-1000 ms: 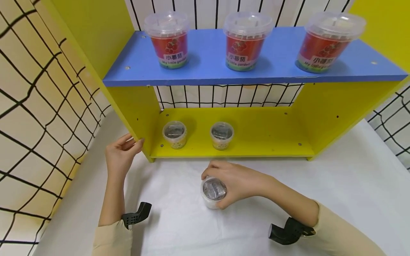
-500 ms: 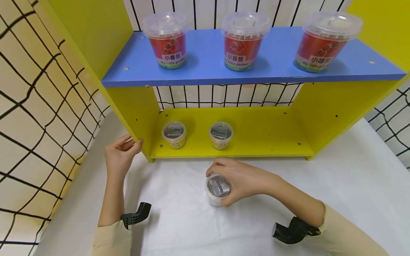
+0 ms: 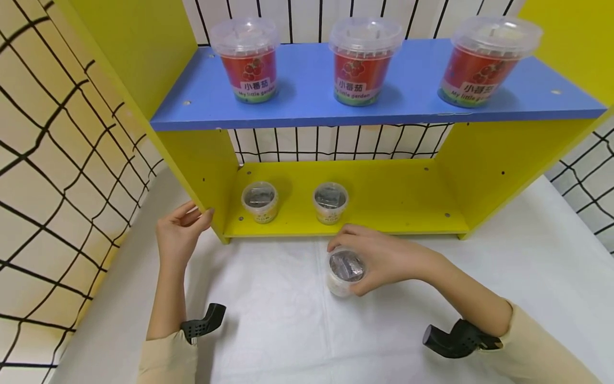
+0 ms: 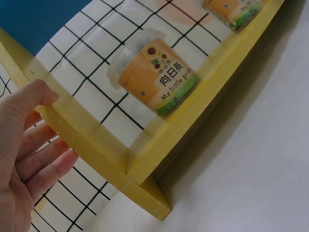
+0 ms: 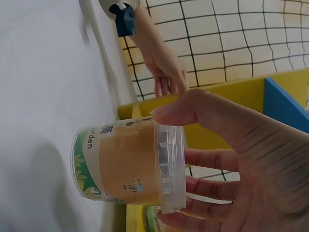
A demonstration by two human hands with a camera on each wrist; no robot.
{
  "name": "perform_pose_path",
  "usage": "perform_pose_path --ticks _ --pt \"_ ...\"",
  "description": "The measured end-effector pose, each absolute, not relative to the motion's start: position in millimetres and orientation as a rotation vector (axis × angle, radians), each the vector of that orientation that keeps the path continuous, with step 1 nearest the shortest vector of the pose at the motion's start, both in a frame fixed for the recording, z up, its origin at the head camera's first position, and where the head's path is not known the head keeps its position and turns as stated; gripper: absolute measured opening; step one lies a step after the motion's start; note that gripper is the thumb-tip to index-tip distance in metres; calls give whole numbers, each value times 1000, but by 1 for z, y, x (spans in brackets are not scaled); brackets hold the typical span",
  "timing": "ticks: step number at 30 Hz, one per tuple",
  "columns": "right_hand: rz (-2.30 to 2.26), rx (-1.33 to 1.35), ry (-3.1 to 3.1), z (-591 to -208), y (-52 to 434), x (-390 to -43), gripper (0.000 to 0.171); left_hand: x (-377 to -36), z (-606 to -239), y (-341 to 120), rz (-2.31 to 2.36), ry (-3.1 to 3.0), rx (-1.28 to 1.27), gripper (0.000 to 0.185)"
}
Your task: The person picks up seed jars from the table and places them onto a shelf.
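Note:
My right hand (image 3: 379, 258) grips a small orange cup with a clear lid (image 3: 344, 272) above the white table, just in front of the yellow lower shelf (image 3: 398, 208). In the right wrist view the cup (image 5: 128, 166) lies sideways between thumb and fingers of the right hand (image 5: 241, 164). Two matching small cups (image 3: 259, 201) (image 3: 330, 202) stand on the lower shelf's left half; the left one shows in the left wrist view as an orange cup (image 4: 157, 79). My left hand (image 3: 179, 232) rests with straight fingers against the shelf's left side panel (image 4: 91, 145).
Three taller red cups (image 3: 247, 56) (image 3: 363, 56) (image 3: 486, 58) stand on the blue upper shelf (image 3: 422, 104). The lower shelf's right half is bare. Black wire mesh (image 3: 57, 160) lines the left side and the back. A white sheet (image 3: 268, 320) covers the table.
My right hand has carried the small cup to the right and towards the lower shelf. The left hand has stayed on the side panel.

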State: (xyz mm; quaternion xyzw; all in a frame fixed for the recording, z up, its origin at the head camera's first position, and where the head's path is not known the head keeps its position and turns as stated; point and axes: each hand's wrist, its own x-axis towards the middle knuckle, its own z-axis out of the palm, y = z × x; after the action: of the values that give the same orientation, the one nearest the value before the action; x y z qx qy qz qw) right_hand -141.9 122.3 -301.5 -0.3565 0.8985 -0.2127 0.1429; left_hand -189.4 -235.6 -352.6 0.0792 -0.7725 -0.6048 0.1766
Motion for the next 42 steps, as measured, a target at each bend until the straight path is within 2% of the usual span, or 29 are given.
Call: perform_pose_path --ticks 17,32,42 --pt "-641 -955 2590 -304 156 -152 61 -190 -354 -235 -1729 -2177 220 40" --pt "-526 -928 2789 -267 205 -177 56 -190 -355 -237 -1745 -2162 223 40" --pt "-478 -916 2840 -265 217 -188 60 -191 -356 -237 -1748 -2161 222 40"
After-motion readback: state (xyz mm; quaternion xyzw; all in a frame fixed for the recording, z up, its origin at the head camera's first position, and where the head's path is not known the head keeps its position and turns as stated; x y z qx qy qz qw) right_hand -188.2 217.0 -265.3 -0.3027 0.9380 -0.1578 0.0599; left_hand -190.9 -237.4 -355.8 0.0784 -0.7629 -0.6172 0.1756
